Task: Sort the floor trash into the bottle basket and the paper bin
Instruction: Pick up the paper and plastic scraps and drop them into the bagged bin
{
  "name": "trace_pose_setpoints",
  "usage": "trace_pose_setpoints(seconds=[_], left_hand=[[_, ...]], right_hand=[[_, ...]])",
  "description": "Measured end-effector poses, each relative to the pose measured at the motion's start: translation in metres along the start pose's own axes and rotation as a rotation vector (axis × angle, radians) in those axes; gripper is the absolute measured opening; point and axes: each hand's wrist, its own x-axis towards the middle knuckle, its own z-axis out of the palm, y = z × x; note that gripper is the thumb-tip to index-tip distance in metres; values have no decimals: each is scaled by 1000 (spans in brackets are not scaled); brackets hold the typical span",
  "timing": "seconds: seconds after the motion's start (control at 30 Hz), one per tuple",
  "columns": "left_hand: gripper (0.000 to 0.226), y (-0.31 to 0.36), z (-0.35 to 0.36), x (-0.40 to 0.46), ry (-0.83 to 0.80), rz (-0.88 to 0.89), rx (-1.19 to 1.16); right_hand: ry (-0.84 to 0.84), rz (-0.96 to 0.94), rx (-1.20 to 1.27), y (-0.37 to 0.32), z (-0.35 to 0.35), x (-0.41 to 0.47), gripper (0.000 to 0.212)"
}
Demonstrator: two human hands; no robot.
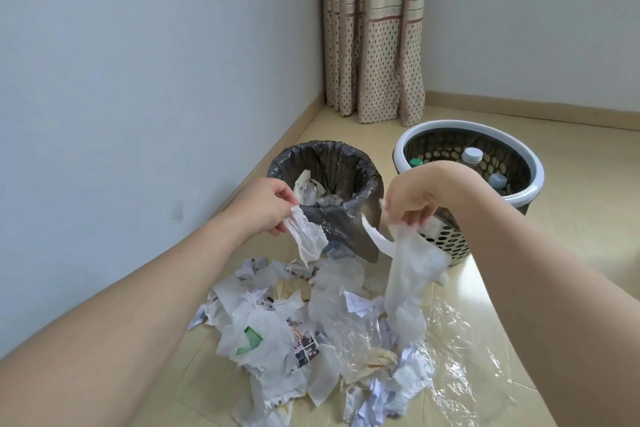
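White crumpled tissue [306,236] hangs pinched in the left hand [266,204] fingers at mid-frame, before the black-lined paper bin [327,180]. Right hand [412,198] fingers clamp a longer tissue sheet [408,274] beside the bottle basket [467,163], above the floor trash [311,329].

Crumpled white tissue [306,239] dangling near paper bin's near rim, pinched from above. Longer thin white tissue [408,274] hanging to right, trailing down into floor pile. Paper bin [325,163], black-lined, standing far left, paper scraps lying inside. Bottle basket [519,163], perforated with white rim, sitting right of bin, capped bottles [471,154] lying inside. Floor pile [311,340] spreading near: crumpled papers, tissues, clear plastic film at right.
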Motion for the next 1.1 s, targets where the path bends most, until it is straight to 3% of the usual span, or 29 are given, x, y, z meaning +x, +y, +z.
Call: trace_pose_setpoints(seconds=[0.07, 0.27, 0.57, 0.77, 0.9, 1.1], left_hand=[[17, 3, 1, -5, -43, 28, 20], [14, 5, 13, -19, -259, 262, 392], [15, 11, 62, -16, -335, 391, 354], [19, 9, 98, -6, -293, 293, 555], [16, -14, 97, -7, -504, 137, 859], [21, 10, 57, 3, -339, 98, 548]], right_hand=[[-27, -66, 96, 0, -1, -2, 6], [79, -125, 24, 0, -3, -15, 9], [98, -183, 184, 8, -5, -17, 14], [202, -191, 182, 21, -13, -14, 5], [318, -156, 158, 27, -22, -11, 10], [440, -162, 262, 16, -26, 5, 9]])
